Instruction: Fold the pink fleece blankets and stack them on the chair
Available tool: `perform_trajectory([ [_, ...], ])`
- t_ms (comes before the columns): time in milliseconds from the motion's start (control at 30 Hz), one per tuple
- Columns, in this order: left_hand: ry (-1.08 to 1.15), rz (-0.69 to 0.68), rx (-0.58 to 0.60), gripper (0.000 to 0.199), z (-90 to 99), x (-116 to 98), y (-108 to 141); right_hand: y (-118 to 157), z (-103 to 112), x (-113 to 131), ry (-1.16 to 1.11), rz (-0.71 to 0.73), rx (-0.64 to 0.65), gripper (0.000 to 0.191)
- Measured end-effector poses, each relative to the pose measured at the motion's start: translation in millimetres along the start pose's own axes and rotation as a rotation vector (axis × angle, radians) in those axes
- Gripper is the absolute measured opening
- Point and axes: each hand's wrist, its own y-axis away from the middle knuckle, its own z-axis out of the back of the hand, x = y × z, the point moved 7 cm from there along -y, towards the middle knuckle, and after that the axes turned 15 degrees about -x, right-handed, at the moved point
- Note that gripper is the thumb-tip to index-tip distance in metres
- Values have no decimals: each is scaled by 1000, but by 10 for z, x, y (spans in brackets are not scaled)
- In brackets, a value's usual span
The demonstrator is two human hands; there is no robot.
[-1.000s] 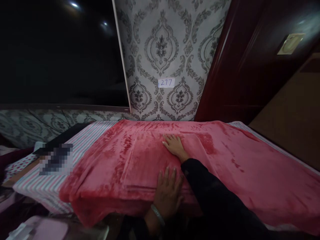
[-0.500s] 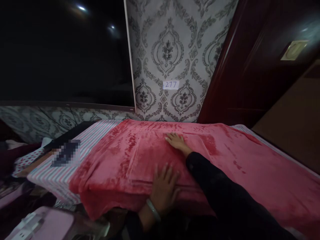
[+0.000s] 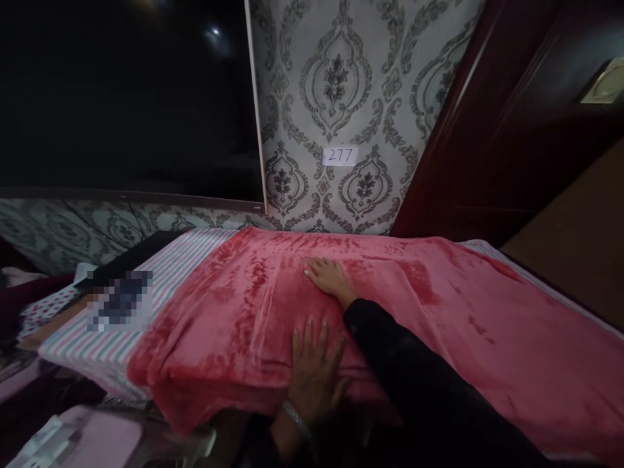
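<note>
A pink plush blanket (image 3: pixel 468 312) lies spread over the long surface in front of me. On its middle rests a flat, folded piece of the same pink plush (image 3: pixel 287 305), its layered edge facing me. My left hand (image 3: pixel 314 370), a bracelet at its wrist, lies on the near edge of the folded piece with fingers spread. Farther back, my right hand (image 3: pixel 329 278) rests flat on the top of that piece, fingers stretched toward the left. Neither hand grips anything. The right forearm's dark sleeve hides part of the blanket.
Striped cloth (image 3: pixel 102 344) shows at the left, bearing a pixelated dark object (image 3: pixel 124 300). A large dark screen (image 3: pixel 127 97) hangs behind. A paper marked 277 (image 3: pixel 340 155) is on the patterned wall. A dark red door (image 3: pixel 507 117) stands right; a pink stool-like surface (image 3: pixel 102 435) is lower left.
My right hand has slid leftward across the folded plush. The left hand stays on the near edge, its fingers shifted slightly left. The camera view has tilted a little.
</note>
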Motion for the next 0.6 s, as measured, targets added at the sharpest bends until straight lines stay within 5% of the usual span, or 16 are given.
perform_trajectory([
  [200,39,-6,9,80,57,-12,1,21,15,-9,1,-34,20,59],
  [367,56,9,66,56,299,180,-141,-57,89,36,-32,-106,111,61],
  [500,-46,123,10,54,473,534,-274,-178,112,453,-110,-29,123,61],
  [600,-121,221,3,56,398,723,-186,-244,-22,787,-106,52,139,62],
])
